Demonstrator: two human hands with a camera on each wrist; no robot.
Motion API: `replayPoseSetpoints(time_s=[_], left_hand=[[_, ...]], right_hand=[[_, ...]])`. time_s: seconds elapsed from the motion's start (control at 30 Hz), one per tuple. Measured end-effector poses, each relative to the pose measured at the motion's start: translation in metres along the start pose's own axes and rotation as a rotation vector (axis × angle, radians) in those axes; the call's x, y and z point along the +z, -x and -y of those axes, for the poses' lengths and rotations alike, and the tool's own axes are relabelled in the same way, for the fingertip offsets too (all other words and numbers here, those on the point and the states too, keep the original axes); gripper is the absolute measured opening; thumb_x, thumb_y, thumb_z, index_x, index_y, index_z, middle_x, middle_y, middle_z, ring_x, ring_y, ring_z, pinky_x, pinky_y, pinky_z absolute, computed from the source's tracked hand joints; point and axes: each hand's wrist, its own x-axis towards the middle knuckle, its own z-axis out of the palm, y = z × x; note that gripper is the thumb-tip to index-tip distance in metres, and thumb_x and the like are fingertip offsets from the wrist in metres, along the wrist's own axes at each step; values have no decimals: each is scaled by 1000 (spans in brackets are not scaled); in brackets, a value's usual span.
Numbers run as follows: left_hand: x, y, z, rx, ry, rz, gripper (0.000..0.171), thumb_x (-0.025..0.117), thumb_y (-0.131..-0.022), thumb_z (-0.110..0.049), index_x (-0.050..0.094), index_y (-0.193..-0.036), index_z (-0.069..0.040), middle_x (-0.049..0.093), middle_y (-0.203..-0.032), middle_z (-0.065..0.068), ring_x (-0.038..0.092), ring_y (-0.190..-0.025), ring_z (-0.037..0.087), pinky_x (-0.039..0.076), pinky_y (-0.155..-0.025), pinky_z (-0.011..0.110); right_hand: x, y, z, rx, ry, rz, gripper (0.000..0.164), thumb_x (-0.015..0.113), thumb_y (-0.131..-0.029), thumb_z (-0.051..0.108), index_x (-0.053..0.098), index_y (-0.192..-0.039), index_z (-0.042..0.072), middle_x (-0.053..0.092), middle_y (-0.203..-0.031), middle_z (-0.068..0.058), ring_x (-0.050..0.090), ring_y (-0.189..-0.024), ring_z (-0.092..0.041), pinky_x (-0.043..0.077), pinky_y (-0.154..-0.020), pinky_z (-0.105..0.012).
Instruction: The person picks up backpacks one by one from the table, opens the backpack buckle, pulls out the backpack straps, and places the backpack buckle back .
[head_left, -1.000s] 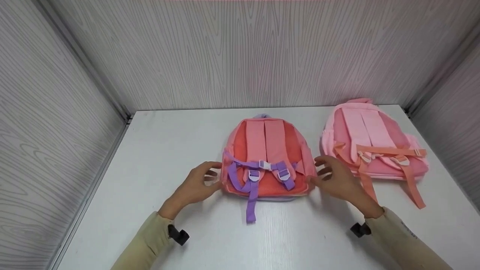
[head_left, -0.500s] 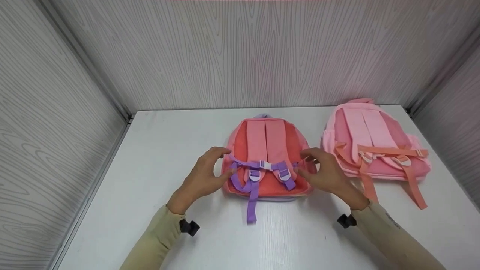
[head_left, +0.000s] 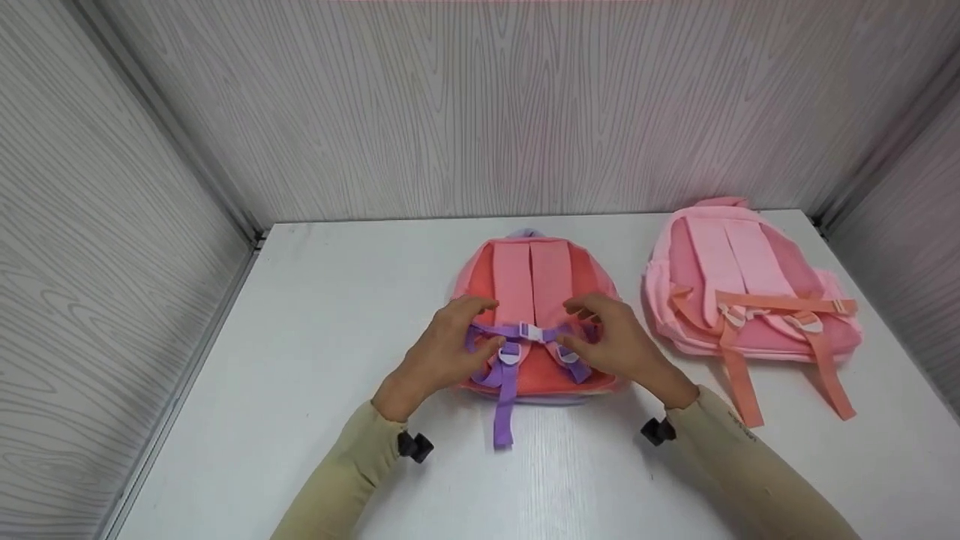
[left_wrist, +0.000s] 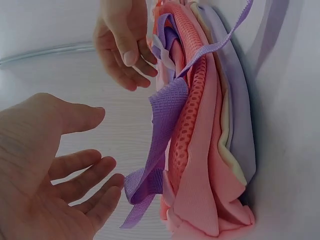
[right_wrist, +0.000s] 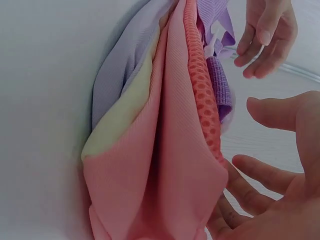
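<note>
Two bare hands frame a coral backpack lying flat on a white worktop, its back panel and shoulder straps facing up. That position appears to be what leaves the white buckle, near the backpack's middle, and the purple straps within easy reach from both sides. One loose purple end trails past the backpack's lower edge.

The left hand hovers at the backpack's left half and the right hand at its right half, facing each other across the buckle, a placement that seems to give each an equal path to the strap between them. Neither hand grips anything. The left fingers bend loosely and spread, the thumb well apart from them; the right fingers form a similar wide arch. In the wrist views, fingertips come close to the backpack's straps and right edge, but whether any touch cannot be told.

Near the coral backpack, on its right, a pink backpack also lies straps up, its orange straps loose, apparently placed to leave the coral one room.
</note>
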Motion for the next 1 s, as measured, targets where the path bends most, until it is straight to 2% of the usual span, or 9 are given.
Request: replayPoseSetpoints(time_s=[0.23, 0.43, 0.7, 0.83, 1.0], left_hand=[[17, -10, -2, -102, -4, 47, 53, 75, -100, -23, 57, -145, -2, 62, -144, 16, 59, -133, 34, 47, -117, 49], [32, -16, -3, -112, -38, 61, 53, 76, -100, -25, 58, -143, -2, 63, -142, 15, 61, -129, 31, 50, -114, 47], [45, -23, -7, -155, -117, 83, 45, 74, -100, -23, 62, -140, -4, 66, -134, 11, 61, -122, 26, 53, -110, 40], [49, -26, -9, -159, -185, 81, 40, 73, -101, -22, 66, -136, -4, 69, -128, 10, 62, -117, 26, 54, -107, 39], [52, -29, -12, -153, -260, 73, 31, 73, -101, -21, 71, -128, -6, 73, -116, 7, 64, -106, 23, 57, -99, 36]], right_hand=[[11, -7, 2, -11, 4, 39, 45, 87, -89, 18, 72, -128, 0, 73, -116, -14, 65, -92, -29, 57, -82, -45], [19, -11, 5, -65, 10, 49, 39, 87, -87, 11, 74, -121, -2, 74, -114, -16, 70, -102, -31, 59, -93, -50], [35, -14, 8, -145, 126, -4, 31, 88, -84, 9, 77, -112, -2, 74, -101, -14, 66, -90, -30, 57, -82, -47], [41, -16, 8, -119, 177, -27, 28, 88, -84, 8, 78, -110, 0, 75, -101, -14, 68, -93, -32, 57, -87, -50], [45, -18, 9, -82, 189, -23, 25, 87, -87, 10, 80, -110, 2, 75, -102, -14, 68, -97, -32, 54, -93, -54]])
